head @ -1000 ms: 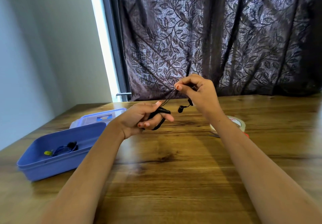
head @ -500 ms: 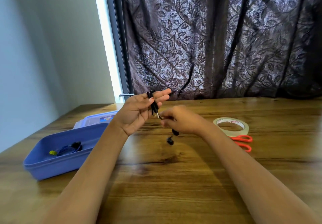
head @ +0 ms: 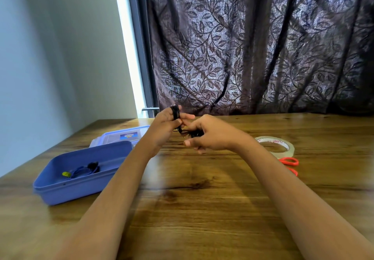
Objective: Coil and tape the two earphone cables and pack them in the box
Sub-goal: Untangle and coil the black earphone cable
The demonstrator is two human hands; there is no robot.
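Observation:
A black earphone cable [head: 175, 112] is wound in loops around the fingers of my left hand [head: 166, 125], which is raised above the table. My right hand [head: 210, 134] is just to its right and pinches the loose end of the same cable, with the earbuds bunched under its fingers. An open blue box [head: 81, 180] stands at the left; a coiled blue earphone [head: 83, 171] lies inside it. A roll of clear tape [head: 275, 144] lies on the table to the right of my right hand.
The box's lid [head: 119, 136] lies behind the box. Orange-handled scissors [head: 289, 163] lie just in front of the tape roll. A dark leaf-patterned curtain [head: 263, 47] hangs behind the wooden table [head: 192, 209].
My right hand has carried the cable's free end around my left fingers, so more loops sit there now. The hanging earbuds have been drawn up into my right hand.

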